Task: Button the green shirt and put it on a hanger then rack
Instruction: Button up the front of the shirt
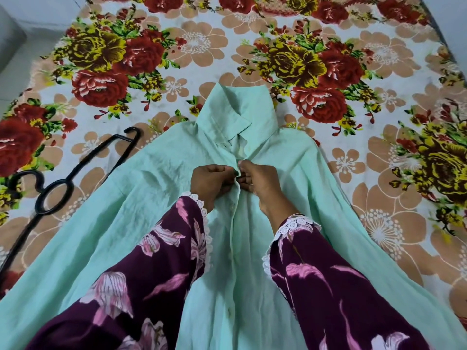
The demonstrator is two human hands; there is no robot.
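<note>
A mint-green shirt (151,198) lies flat, front up, on a flowered bed sheet, collar pointing away from me. My left hand (209,184) and my right hand (260,183) meet on the shirt's front placket just below the collar, each pinching one edge of the fabric. The fingertips hide the button there. Lower down the placket lies closed, with small pale buttons showing. A black hanger (58,190) rests on the sheet to the left of the shirt, its hook pointing away from me.
The flowered sheet (379,59) covers the whole bed around the shirt. Grey floor shows at the far left (10,59) beyond the bed's edge. My purple flowered sleeves lie over the lower part of the shirt.
</note>
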